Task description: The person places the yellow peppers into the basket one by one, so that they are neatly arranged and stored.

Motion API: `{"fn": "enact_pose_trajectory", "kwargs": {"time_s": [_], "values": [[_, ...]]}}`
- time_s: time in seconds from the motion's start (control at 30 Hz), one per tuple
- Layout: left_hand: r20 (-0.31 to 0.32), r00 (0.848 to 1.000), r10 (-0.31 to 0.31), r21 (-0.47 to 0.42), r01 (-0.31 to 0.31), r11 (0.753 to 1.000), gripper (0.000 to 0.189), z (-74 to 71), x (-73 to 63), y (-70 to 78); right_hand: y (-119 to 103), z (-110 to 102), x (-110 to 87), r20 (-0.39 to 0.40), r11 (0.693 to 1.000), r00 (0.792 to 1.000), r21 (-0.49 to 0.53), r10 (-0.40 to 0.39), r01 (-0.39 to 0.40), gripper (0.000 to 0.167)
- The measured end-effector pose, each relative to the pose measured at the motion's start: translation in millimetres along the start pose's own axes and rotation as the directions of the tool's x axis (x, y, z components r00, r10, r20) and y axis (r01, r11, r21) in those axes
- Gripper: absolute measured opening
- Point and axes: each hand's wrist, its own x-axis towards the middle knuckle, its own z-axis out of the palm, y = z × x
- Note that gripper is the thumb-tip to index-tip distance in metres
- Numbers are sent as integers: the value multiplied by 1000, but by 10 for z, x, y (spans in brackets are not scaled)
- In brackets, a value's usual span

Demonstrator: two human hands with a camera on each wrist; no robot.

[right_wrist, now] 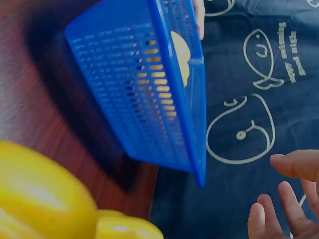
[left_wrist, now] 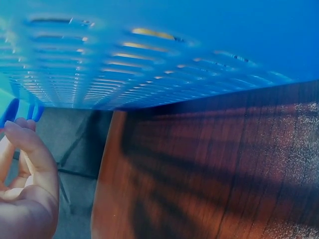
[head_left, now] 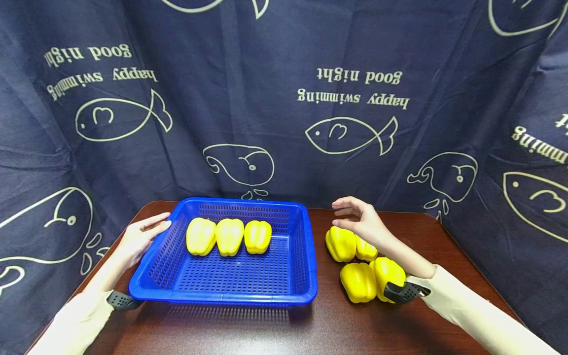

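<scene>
A blue plastic basket [head_left: 224, 298] with slotted walls stands before me, and three yellow bell peppers [head_left: 230, 237] sit in a row toward its back left. My left hand [head_left: 138, 240] grips the basket's left rim; the left wrist view has its thumb and fingertips [left_wrist: 21, 130] pinching the edge. Over on the right, my right hand [head_left: 365, 223] hovers above several more yellow bell peppers [head_left: 358, 282] with its fingers loosely bent and nothing between them. Two of those peppers [right_wrist: 40, 194] show large in the right wrist view, well apart from the right hand [right_wrist: 289, 199].
The brown wooden table [head_left: 346, 330] carries the basket and the loose peppers. Behind and at both sides hangs a dark blue curtain [head_left: 284, 108] printed with whales, fish and writing, close to the table's back edge.
</scene>
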Motion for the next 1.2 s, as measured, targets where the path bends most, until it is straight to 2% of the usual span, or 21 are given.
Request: {"fn": "enact_pose_trajectory", "kwargs": {"time_s": [0.13,0.3,0.4,0.57,0.73,0.93,1.07,1.2], "values": [[6,1000,-6,-25,6,1000,26,-1,-13,-8,81,-79,-110,-24,1000,1000,9,12,-12,38],[16,1000,-4,-46,5,999,26,-6,-23,-6,182,-171,-229,-68,998,997,39,-42,45,38],[17,1000,1,-40,0,999,27,3,-15,-2,249,-228,-301,-86,997,994,48,-61,65,37],[3,1000,-8,-13,8,1000,27,9,6,-6,354,-311,-450,-90,999,996,20,-27,29,37],[0,1000,-4,37,4,999,36,-2,2,-4,443,-393,-574,-115,1000,993,-15,-22,20,36],[17,1000,-1,-7,1,1000,33,-10,1,11,566,-465,-702,-105,999,994,45,-25,30,35],[5,1000,-2,11,2,1000,31,-10,-1,11,666,-500,-783,-88,994,995,97,-36,44,34],[8,1000,-1,18,1,1000,31,-7,4,8,761,-524,-867,-95,994,994,95,-51,60,33]]}}
